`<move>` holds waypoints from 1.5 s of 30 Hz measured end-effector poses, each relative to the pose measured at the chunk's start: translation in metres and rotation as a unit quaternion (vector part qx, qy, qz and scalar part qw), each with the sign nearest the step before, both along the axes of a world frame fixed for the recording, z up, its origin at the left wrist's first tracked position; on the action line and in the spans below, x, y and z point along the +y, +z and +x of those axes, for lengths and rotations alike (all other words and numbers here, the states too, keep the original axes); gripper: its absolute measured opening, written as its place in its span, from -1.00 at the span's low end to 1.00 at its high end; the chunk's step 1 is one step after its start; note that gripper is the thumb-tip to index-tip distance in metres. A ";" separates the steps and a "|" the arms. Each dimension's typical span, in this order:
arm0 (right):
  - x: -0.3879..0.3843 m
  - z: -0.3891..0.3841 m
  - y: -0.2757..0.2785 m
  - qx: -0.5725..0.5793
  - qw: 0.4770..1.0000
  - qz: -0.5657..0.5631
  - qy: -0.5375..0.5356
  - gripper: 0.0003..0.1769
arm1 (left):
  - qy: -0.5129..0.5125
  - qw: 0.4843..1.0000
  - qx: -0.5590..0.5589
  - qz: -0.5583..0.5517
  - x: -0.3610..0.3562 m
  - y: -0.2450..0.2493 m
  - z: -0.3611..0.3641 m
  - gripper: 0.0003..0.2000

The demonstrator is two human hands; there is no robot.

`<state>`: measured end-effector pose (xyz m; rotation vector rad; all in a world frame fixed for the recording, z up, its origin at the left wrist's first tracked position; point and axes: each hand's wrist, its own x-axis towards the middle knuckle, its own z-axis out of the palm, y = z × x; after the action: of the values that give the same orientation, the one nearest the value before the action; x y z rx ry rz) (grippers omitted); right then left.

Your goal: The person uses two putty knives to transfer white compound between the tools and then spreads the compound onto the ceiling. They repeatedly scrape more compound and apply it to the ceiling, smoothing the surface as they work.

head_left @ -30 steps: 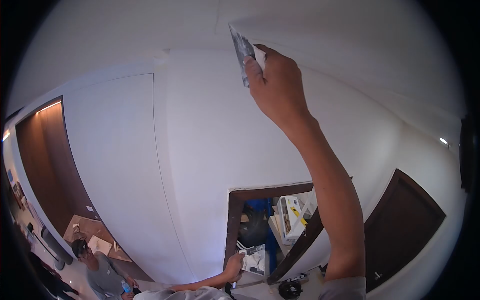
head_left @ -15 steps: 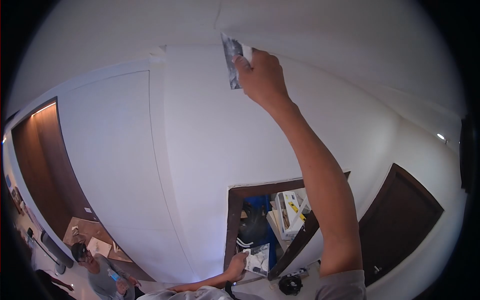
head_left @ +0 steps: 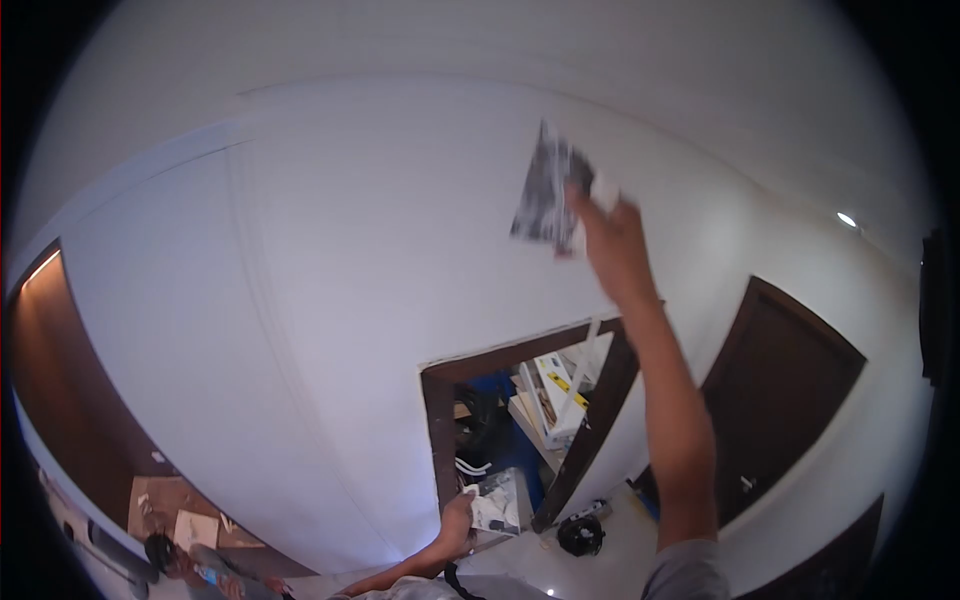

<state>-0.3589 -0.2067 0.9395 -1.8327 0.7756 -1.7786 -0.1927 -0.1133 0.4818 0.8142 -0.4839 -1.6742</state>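
Scraper (head_left: 543, 200) gripped in right hand's (head_left: 618, 252) fingers, blade beyond fingertips; left hand's (head_left: 456, 522) fingers grip plate (head_left: 521, 508) with white paste (head_left: 494, 500). Likely mid-swing; next move calls for steady wrist, level plate.

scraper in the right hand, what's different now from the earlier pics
The scraper and right hand have come down from the ceiling edge and shifted right, the blade tilting the other way. The view has turned right. Nothing let go; the left hand still holds the board.
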 end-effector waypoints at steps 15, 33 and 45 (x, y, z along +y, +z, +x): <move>0.145 -0.069 -0.492 -0.464 0.862 0.202 -0.040 -0.48 | -0.006 0.996 -0.055 -0.073 -0.016 0.009 -0.064 -0.70; 0.182 -0.135 -0.357 0.369 0.917 -0.015 -0.149 -0.62 | -0.262 0.960 -0.071 0.070 -0.061 0.063 -0.049 -0.66; 0.169 -0.116 -0.301 0.522 0.851 0.003 -0.055 -0.61 | -0.373 0.925 -0.068 0.025 -0.060 0.062 -0.049 -0.70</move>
<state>-0.4753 -0.0373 0.6389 -2.7644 1.2481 -0.6662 -0.2414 -0.1735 0.5434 0.8398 -0.9333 -2.3420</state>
